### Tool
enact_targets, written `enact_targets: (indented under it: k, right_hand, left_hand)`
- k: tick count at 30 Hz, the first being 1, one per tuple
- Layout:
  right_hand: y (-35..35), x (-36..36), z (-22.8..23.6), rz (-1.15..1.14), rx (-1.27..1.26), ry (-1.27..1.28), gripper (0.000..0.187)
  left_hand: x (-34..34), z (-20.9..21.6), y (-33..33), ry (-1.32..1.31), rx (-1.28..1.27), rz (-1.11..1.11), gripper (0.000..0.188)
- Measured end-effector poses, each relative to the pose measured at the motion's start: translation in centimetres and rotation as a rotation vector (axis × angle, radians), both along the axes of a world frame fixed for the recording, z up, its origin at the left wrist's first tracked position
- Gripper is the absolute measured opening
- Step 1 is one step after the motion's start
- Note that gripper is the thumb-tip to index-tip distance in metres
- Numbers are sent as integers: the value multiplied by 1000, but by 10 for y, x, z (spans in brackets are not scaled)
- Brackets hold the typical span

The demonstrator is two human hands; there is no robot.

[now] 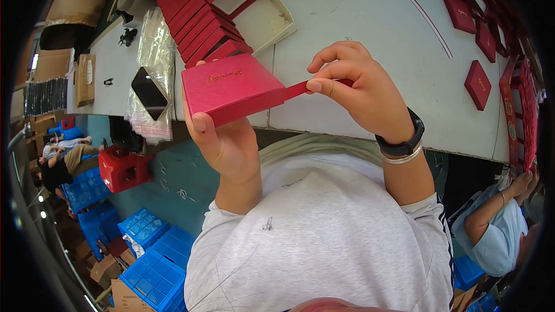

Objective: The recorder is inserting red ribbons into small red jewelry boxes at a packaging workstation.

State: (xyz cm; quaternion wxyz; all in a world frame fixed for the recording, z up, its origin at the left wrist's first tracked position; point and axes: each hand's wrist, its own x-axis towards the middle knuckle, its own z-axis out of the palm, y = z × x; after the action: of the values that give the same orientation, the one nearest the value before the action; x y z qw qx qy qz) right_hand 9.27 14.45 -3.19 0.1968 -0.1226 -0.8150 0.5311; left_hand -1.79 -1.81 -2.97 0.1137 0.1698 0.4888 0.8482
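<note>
One red gift box [234, 84] at eleven o'clock: our left hand [227, 145] clasps it, our right hand [361, 89] pinches its red strip [296, 90]. Box looks closed; we judge the protruding strip unfinished. Stacked red boxes [199, 26] beyond.

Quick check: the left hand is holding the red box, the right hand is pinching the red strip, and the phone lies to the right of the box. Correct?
Not quite: the head view shows the phone to the left of the red box. The left hand does hold the box, and the right hand pinches the red strip.
</note>
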Motion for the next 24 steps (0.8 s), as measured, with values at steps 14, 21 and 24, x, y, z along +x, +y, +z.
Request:
enact_targets:
  k: [14, 21, 24]
  right_hand:
    - [1, 3, 0, 24, 41, 96, 12]
    - [18, 15, -15, 134, -230, 208, 14]
    - [26, 17, -21, 162, -259, 230, 17]
  left_hand:
    - [-10, 13, -4, -460, 459, -323, 97]
    - [-27, 9, -16, -508, 591, -414, 99]
    - [-30, 6, -17, -516, 541, -384, 99]
